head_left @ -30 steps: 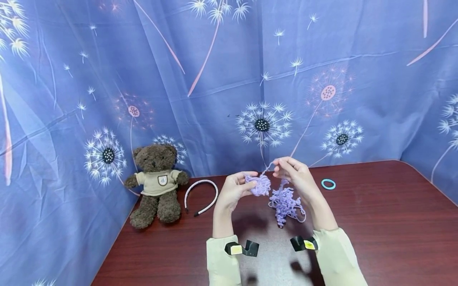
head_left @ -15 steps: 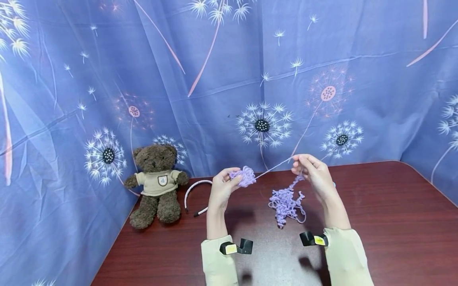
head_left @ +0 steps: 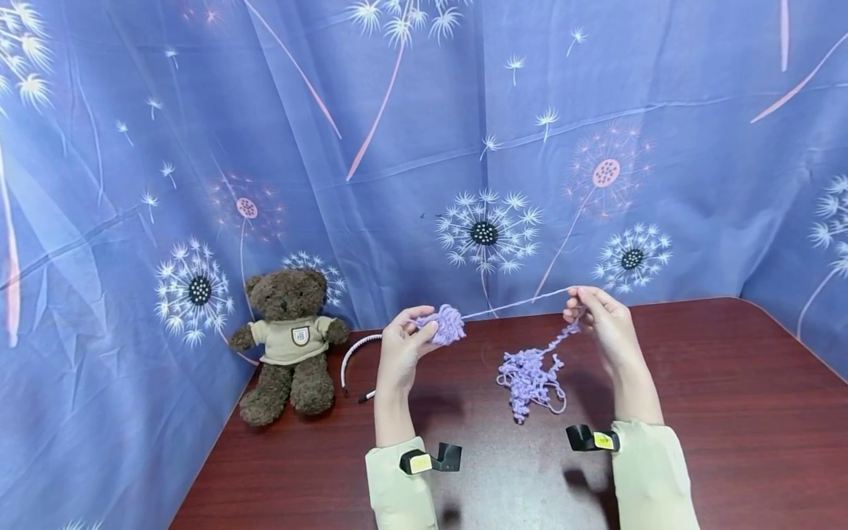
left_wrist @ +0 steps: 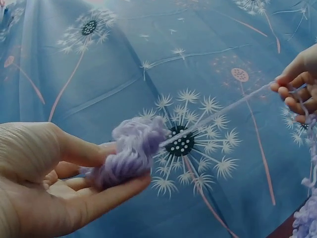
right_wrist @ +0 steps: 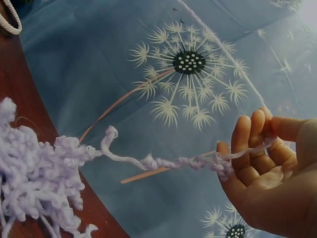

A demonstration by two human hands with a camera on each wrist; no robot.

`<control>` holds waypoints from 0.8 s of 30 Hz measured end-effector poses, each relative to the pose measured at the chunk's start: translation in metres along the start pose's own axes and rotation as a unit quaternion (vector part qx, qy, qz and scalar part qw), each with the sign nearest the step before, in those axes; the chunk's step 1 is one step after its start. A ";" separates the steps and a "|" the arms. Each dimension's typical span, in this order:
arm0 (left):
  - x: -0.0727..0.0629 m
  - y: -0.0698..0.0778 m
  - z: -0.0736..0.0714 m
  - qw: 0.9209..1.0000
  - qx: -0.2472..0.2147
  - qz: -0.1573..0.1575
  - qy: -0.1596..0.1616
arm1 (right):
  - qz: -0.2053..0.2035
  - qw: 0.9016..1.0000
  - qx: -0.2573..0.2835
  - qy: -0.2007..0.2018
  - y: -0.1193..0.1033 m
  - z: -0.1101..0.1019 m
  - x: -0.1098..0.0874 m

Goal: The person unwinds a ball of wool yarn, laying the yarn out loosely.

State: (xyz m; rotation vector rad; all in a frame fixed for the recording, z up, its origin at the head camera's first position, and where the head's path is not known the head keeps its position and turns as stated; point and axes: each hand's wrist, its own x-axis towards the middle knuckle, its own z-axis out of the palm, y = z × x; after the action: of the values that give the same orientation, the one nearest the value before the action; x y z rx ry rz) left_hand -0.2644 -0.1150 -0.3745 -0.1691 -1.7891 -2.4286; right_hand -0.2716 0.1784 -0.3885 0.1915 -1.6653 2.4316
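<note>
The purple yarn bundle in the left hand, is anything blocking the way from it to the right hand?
Nothing visible blocks it. One straight strand runs from the yarn bundle in the left hand to the right hand. The tangled yarn lies below that line.

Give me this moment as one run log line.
left hand: pinches yarn bundle | right hand: pinches strand | strand: straight, bundle to right hand | yarn pile: on table | bear: beside headband
</note>
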 end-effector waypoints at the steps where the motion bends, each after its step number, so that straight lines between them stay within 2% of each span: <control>1: 0.000 0.000 -0.001 1.000 0.006 -0.003 -0.005 | -0.004 1.000 0.011 0.006 0.000 -0.001 0.000; 4: -0.001 0.000 -0.005 1.000 0.025 -0.008 -0.010 | -0.015 0.999 0.038 0.027 -0.001 -0.002 0.000; 8: -0.001 0.000 -0.010 0.999 0.044 -0.016 -0.002 | -0.026 0.997 0.063 0.046 -0.002 -0.005 -0.001; 13: -0.001 -0.001 -0.014 0.998 0.054 -0.022 0.023 | -0.035 0.993 0.096 0.062 -0.003 -0.009 -0.002; 19: -0.001 -0.002 -0.017 0.996 0.057 -0.014 0.062 | -0.033 0.988 0.122 0.093 -0.004 -0.014 -0.002; 24: 0.000 -0.001 -0.018 0.995 0.042 -0.011 0.092 | -0.032 0.988 0.123 0.091 -0.004 -0.016 -0.001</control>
State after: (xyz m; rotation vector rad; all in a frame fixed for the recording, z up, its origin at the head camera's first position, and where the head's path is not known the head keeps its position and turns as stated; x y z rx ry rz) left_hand -0.2652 -0.1318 -0.3811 0.0798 -1.8160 -2.2926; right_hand -0.2694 0.1944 -0.3909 0.0535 -1.2649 2.5143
